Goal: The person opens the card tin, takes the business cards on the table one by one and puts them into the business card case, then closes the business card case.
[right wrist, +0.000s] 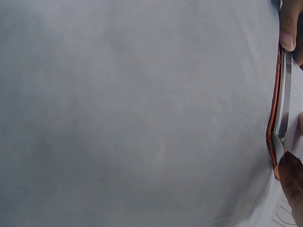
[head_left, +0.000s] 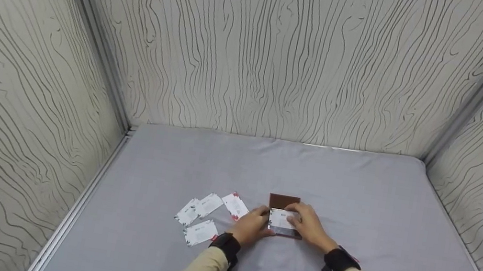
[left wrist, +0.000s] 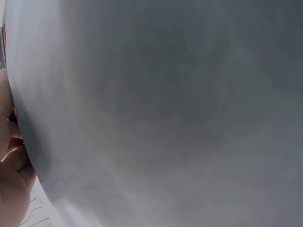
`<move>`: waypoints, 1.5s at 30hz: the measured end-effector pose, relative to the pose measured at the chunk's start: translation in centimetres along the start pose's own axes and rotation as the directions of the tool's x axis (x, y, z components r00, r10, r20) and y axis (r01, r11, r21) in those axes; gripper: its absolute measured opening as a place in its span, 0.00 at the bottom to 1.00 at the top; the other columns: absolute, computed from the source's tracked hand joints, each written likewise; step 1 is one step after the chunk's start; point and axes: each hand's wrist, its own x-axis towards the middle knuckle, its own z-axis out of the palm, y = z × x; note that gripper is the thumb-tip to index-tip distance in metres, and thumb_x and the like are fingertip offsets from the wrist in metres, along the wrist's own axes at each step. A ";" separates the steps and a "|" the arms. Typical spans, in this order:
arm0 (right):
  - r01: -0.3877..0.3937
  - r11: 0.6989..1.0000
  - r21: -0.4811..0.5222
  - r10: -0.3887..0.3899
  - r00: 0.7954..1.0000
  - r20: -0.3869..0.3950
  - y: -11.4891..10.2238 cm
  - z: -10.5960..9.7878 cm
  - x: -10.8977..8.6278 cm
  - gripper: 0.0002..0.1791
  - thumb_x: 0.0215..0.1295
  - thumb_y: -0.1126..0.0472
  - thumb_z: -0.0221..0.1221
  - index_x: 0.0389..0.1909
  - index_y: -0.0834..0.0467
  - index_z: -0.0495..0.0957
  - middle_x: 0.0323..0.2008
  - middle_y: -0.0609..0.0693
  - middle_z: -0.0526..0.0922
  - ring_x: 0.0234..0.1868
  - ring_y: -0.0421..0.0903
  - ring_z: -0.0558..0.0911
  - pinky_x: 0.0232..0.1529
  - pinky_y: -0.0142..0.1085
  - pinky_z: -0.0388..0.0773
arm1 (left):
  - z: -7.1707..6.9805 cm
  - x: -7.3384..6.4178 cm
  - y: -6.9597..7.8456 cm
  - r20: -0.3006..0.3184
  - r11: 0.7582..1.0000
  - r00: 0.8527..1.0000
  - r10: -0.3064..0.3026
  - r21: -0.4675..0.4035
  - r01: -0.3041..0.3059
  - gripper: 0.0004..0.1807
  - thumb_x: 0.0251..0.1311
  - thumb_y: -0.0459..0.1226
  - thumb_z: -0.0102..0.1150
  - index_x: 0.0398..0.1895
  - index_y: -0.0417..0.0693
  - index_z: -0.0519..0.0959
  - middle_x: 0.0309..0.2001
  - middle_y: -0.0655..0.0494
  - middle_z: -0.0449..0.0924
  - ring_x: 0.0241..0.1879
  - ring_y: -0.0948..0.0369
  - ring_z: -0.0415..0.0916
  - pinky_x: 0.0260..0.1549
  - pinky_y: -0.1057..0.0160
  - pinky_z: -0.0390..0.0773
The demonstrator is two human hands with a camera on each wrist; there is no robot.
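1. Four loose cards (head_left: 210, 205) lie left of the wallet (head_left: 284, 202).
2. Left hand (head_left: 251, 227) grips the wallet's left side.
3. Right hand (head_left: 311, 227) pinches another card (head_left: 278, 217) over the wallet's near half.

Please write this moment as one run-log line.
left hand: grips brown card holder; right hand: touches white card over holder; four loose cards: left of holder, on grey cloth

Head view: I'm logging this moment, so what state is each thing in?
Brown card holder: open, gripped by the left hand
White leaf-print card: pinched by the right hand, over the holder; how far inserted is unclear
Three loose leaf-print cards: on the grey cloth, two overlapping
Red-flower card: loose on the cloth
Grey cloth: spread out, slightly wrinkled
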 end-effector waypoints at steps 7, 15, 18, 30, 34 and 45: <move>0.009 0.999 -0.040 -0.008 1.000 0.027 -0.1 -0.1 -0.3 0.10 0.62 0.70 0.63 0.45 0.62 0.81 0.43 0.55 0.82 0.48 0.57 0.76 0.50 0.54 0.70 | 0.5 0.1 -0.3 -0.005 1.000 1.000 0.001 0.012 -0.001 0.26 0.62 0.48 0.65 0.55 0.38 0.79 0.59 0.49 0.73 0.58 0.53 0.73 0.58 0.61 0.71; 0.008 0.999 -0.042 -0.007 0.999 0.035 -0.1 0.1 -0.6 0.08 0.61 0.69 0.65 0.41 0.62 0.83 0.40 0.51 0.76 0.45 0.52 0.72 0.45 0.47 0.70 | 0.7 0.0 -0.4 -0.016 1.000 1.000 0.004 0.018 -0.003 0.26 0.61 0.49 0.65 0.53 0.38 0.80 0.59 0.48 0.73 0.58 0.53 0.74 0.57 0.61 0.72; 0.020 0.999 -0.047 -0.019 0.999 0.033 -0.1 0.1 -0.8 0.07 0.61 0.69 0.65 0.40 0.62 0.84 0.40 0.51 0.75 0.44 0.51 0.71 0.44 0.45 0.70 | 0.8 0.0 -0.4 -0.018 1.000 1.000 0.005 0.022 -0.004 0.25 0.62 0.50 0.65 0.52 0.38 0.80 0.58 0.48 0.74 0.58 0.53 0.74 0.57 0.62 0.72; 0.049 0.996 -0.081 -0.042 0.996 0.083 -0.2 -0.6 -1.5 0.20 0.64 0.64 0.64 0.53 0.70 0.77 0.50 0.60 0.73 0.54 0.60 0.72 0.54 0.55 0.69 | 1.0 0.2 -0.6 -0.018 1.000 1.000 -0.002 0.013 0.003 0.25 0.62 0.49 0.65 0.53 0.39 0.80 0.57 0.50 0.74 0.57 0.54 0.74 0.57 0.62 0.72; 0.034 0.997 -0.075 -0.027 0.995 0.097 0.0 -1.2 -2.1 0.27 0.63 0.59 0.66 0.57 0.72 0.74 0.54 0.63 0.74 0.59 0.63 0.72 0.59 0.57 0.67 | 1.0 0.2 -0.6 -0.020 1.000 1.000 0.008 0.007 -0.008 0.24 0.62 0.48 0.65 0.53 0.39 0.80 0.57 0.49 0.74 0.57 0.55 0.74 0.57 0.62 0.72; -0.024 0.997 -0.072 0.034 0.989 0.143 0.7 -2.2 -3.5 0.41 0.59 0.52 0.70 0.62 0.77 0.68 0.62 0.71 0.71 0.63 0.70 0.68 0.63 0.61 0.62 | 0.7 0.1 -0.3 -0.012 1.000 1.000 0.005 -0.003 -0.005 0.25 0.62 0.47 0.65 0.53 0.38 0.80 0.56 0.48 0.74 0.56 0.54 0.75 0.57 0.61 0.72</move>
